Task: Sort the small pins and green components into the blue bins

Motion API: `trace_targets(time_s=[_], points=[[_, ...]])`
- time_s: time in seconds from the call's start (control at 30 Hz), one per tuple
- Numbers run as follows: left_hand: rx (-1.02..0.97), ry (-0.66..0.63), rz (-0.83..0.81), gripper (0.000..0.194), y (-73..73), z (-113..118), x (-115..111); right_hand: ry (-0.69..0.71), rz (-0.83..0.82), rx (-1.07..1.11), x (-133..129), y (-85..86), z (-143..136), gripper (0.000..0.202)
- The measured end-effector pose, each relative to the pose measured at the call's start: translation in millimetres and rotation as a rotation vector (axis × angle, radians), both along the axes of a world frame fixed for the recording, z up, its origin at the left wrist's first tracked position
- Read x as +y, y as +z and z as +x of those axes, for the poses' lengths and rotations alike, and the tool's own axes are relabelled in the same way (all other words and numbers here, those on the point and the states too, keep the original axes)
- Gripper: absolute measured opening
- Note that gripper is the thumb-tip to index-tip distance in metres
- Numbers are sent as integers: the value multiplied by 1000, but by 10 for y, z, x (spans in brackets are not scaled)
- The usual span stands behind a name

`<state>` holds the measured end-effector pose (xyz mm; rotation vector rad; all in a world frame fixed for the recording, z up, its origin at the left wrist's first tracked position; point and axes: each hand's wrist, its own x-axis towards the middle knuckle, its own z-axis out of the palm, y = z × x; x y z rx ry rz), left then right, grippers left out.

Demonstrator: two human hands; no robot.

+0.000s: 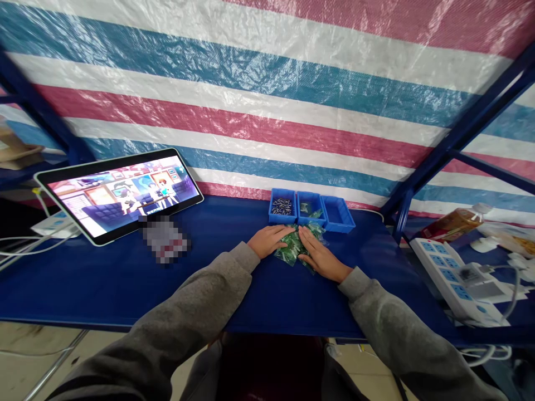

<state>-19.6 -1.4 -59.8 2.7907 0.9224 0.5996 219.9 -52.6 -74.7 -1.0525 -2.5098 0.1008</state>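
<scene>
A pile of small clear packets with green contents (289, 255) lies on the blue table in front of three blue bins. My left hand (270, 240) rests against the pile's left side, fingers extended over it. From the right, my right hand (322, 257) lies on the pile with its fingers stretched out. Neither hand grips a packet. The left bin (282, 206) holds many small metal pieces. Some small items and packets are in the middle bin (309, 206), and packets touch its front edge. The right bin (337, 214) shows only its blue inside.
A tablet (125, 195) showing a cartoon stands at the left, with a blurred object (166, 240) before it. At the right are a white power strip (455, 281) with plugs and a bottle (455, 221). A striped sheet (267, 122) hangs behind the blue table (276, 303).
</scene>
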Motion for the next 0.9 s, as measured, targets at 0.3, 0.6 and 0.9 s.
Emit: trace_targets(time_s=[0.3, 0.6, 0.9], points=[[-41, -25, -6, 40, -45, -24, 13, -78, 152, -1, -19, 182, 31, 58], [-99, -9, -25, 46, -3, -25, -18, -259, -52, -103, 965, 790, 214, 44], [-149, -54, 42, 47, -40, -44, 5, -253, -592, -635, 1464, 1107, 33, 89]])
